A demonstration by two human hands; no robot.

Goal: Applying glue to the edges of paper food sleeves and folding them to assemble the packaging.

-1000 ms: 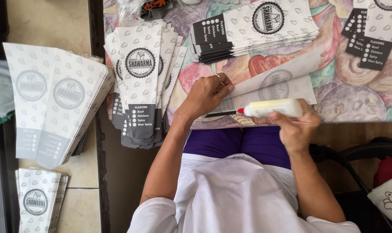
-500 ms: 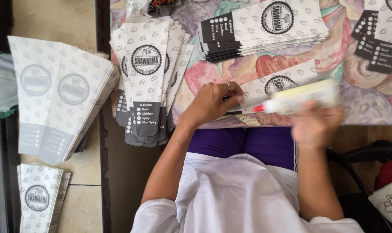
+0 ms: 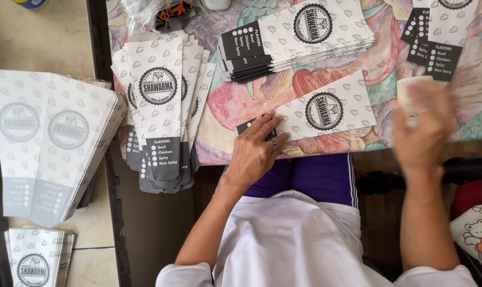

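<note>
Far to the left of the left hand's grip, a fanned bundle of white printed paper sleeves with grey ends (image 3: 44, 143) lies on the pale floor, and a smaller stack of the same sleeves (image 3: 33, 260) sits below it. Nearer that grip, just to its left, a pile of long white patterned paper sleeves with dark bottom panels (image 3: 161, 106) hangs over the edge of the worktop (image 3: 235, 101), which is covered in a floral cloth. The left hand (image 3: 257, 151) lies flat with its fingers (image 3: 265, 127) spread apart, pressing on the dark end of a single white printed paper sleeve with a round black emblem (image 3: 323, 109) that stretches away to the right of the grip. Above that grip, a stack of matching sleeves (image 3: 299, 40) lies sideways. Further right, the right hand (image 3: 424, 127) is blurred; its grip is closed around a white plastic squeeze bottle (image 3: 411, 87), whose top shows just above the fingers. Above this grip, more dark-ended sleeves (image 3: 434, 37) lie at the worktop's corner, and below and to its right a cushion with a bear print (image 3: 477, 234) shows
</note>
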